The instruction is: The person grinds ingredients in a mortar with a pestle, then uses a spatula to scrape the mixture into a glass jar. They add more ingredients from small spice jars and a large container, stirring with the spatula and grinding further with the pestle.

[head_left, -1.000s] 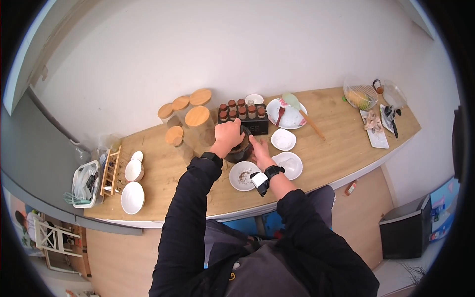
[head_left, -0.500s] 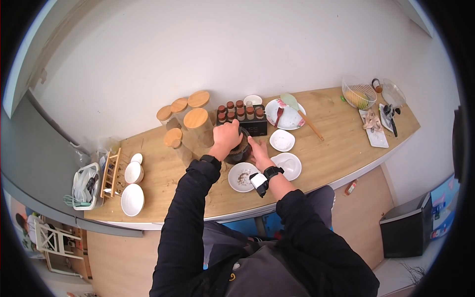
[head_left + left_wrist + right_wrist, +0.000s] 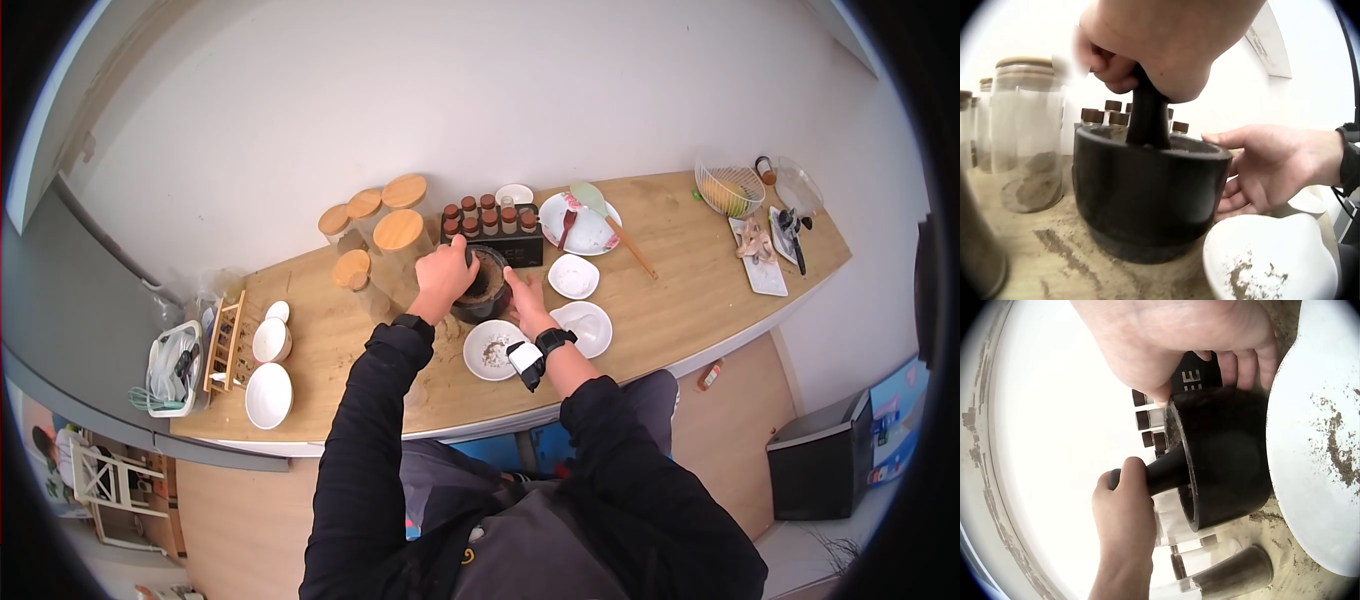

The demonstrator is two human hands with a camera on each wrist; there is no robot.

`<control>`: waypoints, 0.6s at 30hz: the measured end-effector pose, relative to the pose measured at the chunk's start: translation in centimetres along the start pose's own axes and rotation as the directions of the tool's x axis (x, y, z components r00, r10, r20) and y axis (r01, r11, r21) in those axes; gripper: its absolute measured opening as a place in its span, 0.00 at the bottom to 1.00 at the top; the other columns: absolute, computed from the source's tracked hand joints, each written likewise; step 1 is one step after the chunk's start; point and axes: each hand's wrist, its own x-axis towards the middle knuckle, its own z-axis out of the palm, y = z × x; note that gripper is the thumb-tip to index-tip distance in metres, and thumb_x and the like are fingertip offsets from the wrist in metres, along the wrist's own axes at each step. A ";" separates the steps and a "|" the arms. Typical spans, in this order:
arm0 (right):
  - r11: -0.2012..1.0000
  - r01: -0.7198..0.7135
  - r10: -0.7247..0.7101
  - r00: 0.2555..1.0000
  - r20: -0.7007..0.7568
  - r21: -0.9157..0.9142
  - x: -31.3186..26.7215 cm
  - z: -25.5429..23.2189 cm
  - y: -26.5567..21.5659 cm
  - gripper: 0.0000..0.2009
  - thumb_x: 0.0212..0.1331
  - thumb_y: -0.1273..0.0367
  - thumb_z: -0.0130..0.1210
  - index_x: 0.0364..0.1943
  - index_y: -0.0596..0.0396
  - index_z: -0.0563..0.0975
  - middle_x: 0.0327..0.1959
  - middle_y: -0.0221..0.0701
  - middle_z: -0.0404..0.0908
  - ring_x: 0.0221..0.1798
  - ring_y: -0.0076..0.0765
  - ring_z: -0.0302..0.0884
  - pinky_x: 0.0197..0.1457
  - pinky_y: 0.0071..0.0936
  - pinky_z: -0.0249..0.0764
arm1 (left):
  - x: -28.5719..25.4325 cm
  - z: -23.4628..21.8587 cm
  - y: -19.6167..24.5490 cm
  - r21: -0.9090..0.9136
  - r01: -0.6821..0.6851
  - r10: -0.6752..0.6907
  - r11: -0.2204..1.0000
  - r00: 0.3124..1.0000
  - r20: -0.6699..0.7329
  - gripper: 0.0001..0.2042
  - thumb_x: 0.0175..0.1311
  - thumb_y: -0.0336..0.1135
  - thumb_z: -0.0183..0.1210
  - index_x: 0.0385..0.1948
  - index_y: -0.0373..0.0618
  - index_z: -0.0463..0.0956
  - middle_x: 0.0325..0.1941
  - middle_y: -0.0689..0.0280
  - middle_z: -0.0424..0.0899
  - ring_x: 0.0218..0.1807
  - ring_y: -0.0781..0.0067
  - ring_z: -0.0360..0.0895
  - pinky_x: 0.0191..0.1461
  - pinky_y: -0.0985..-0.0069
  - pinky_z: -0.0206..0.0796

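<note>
A black mortar [image 3: 481, 304] stands on the wooden counter with brown ground matter inside. The left hand [image 3: 444, 279] grips the black pestle [image 3: 1149, 119], whose lower end is down in the mortar. In the left wrist view the right hand [image 3: 1272, 164] rests on the mortar's side, thumb at the rim and fingers spread along the wall. The right wrist view also shows the right hand [image 3: 1191, 337] against the mortar [image 3: 1229, 456]. Just in front of the mortar is a white bowl [image 3: 480, 364] with white and brown powder.
Behind the mortar stand a black spice rack [image 3: 520, 247] and wooden-lidded jars [image 3: 401, 232]. Right of it are small white bowls [image 3: 573, 277] and a floral plate [image 3: 590, 236] with utensils. More white bowls [image 3: 268, 395] stand at the left. Brown powder lies scattered on the counter [image 3: 1066, 262].
The left hand has shifted slightly left with the pestle, which leans more to the left in the mortar. More of the mortar's inside shows. The right hand stays at the mortar's side.
</note>
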 end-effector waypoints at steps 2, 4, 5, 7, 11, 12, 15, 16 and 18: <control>1.000 0.002 -0.002 1.000 0.003 -0.002 -0.1 0.0 -0.1 0.47 0.52 0.48 0.60 0.70 0.51 0.46 0.69 0.44 0.53 0.67 0.52 0.56 0.62 0.53 0.60 | 0.5 -0.7 0.3 0.016 -0.043 0.042 0.999 0.996 0.074 0.16 0.55 0.48 0.57 0.33 0.46 0.70 0.25 0.58 0.81 0.31 0.56 0.81 0.32 0.61 0.72; 1.000 0.002 -0.002 1.000 0.007 -0.006 -0.1 -0.1 -0.1 0.47 0.52 0.49 0.60 0.70 0.51 0.46 0.69 0.44 0.53 0.67 0.52 0.56 0.62 0.52 0.60 | 1.0 -1.2 0.7 0.011 -0.088 0.085 0.996 0.983 0.162 0.17 0.54 0.48 0.58 0.34 0.45 0.71 0.26 0.58 0.81 0.32 0.56 0.81 0.33 0.61 0.72; 1.000 0.001 -0.001 1.000 0.010 -0.009 -0.1 -0.1 -0.1 0.47 0.52 0.49 0.60 0.70 0.50 0.46 0.69 0.44 0.53 0.67 0.52 0.55 0.62 0.52 0.60 | 1.2 -1.2 0.9 0.009 -0.097 0.094 0.995 0.982 0.161 0.17 0.53 0.48 0.58 0.34 0.45 0.71 0.26 0.58 0.81 0.32 0.56 0.81 0.33 0.61 0.72; 1.000 -0.002 0.002 1.000 0.009 -0.013 -0.2 0.0 -0.3 0.47 0.52 0.49 0.60 0.70 0.50 0.46 0.69 0.44 0.53 0.67 0.52 0.55 0.61 0.52 0.60 | 1.6 -0.5 0.8 0.006 -0.121 0.118 0.993 0.980 0.161 0.17 0.53 0.48 0.59 0.34 0.45 0.71 0.28 0.58 0.82 0.32 0.56 0.81 0.33 0.61 0.72; 1.000 -0.001 0.001 1.000 -0.005 -0.012 -0.5 0.1 -0.3 0.46 0.52 0.49 0.60 0.70 0.50 0.46 0.69 0.44 0.52 0.67 0.52 0.55 0.61 0.52 0.60 | 1.9 0.7 0.7 0.012 0.025 -0.026 1.000 0.996 0.081 0.17 0.53 0.48 0.59 0.34 0.45 0.71 0.31 0.58 0.82 0.33 0.57 0.82 0.34 0.62 0.73; 1.000 0.004 -0.004 1.000 -0.006 -0.012 -0.4 0.0 -0.3 0.46 0.52 0.49 0.60 0.70 0.50 0.46 0.69 0.44 0.52 0.67 0.52 0.56 0.61 0.52 0.60 | 1.8 0.6 0.5 0.010 0.049 -0.050 0.999 0.996 0.075 0.17 0.54 0.48 0.59 0.34 0.45 0.71 0.31 0.58 0.82 0.33 0.57 0.82 0.34 0.62 0.73; 1.000 -0.004 0.004 1.000 -0.001 -0.019 -0.2 0.0 -0.2 0.47 0.52 0.49 0.60 0.70 0.51 0.46 0.69 0.44 0.52 0.67 0.52 0.57 0.60 0.50 0.61 | 1.7 0.4 0.6 0.028 0.083 -0.085 0.996 0.994 0.067 0.17 0.54 0.48 0.59 0.34 0.45 0.71 0.32 0.58 0.81 0.34 0.57 0.81 0.34 0.61 0.73; 1.000 0.001 -0.001 1.000 -0.003 -0.020 -0.1 0.0 -0.2 0.47 0.52 0.49 0.60 0.70 0.51 0.46 0.69 0.44 0.52 0.67 0.51 0.57 0.60 0.50 0.61 | 1.5 0.3 0.6 0.039 0.089 -0.091 0.995 0.993 0.068 0.17 0.55 0.48 0.59 0.34 0.45 0.71 0.32 0.58 0.81 0.34 0.57 0.81 0.34 0.61 0.72; 1.000 0.005 -0.006 1.000 -0.008 -0.023 -0.1 0.0 -0.2 0.47 0.52 0.49 0.61 0.70 0.51 0.46 0.69 0.43 0.52 0.67 0.50 0.57 0.60 0.50 0.62 | 1.3 0.3 1.0 0.049 0.037 -0.040 0.998 0.997 0.060 0.16 0.55 0.48 0.58 0.34 0.45 0.71 0.32 0.59 0.80 0.34 0.57 0.81 0.34 0.61 0.72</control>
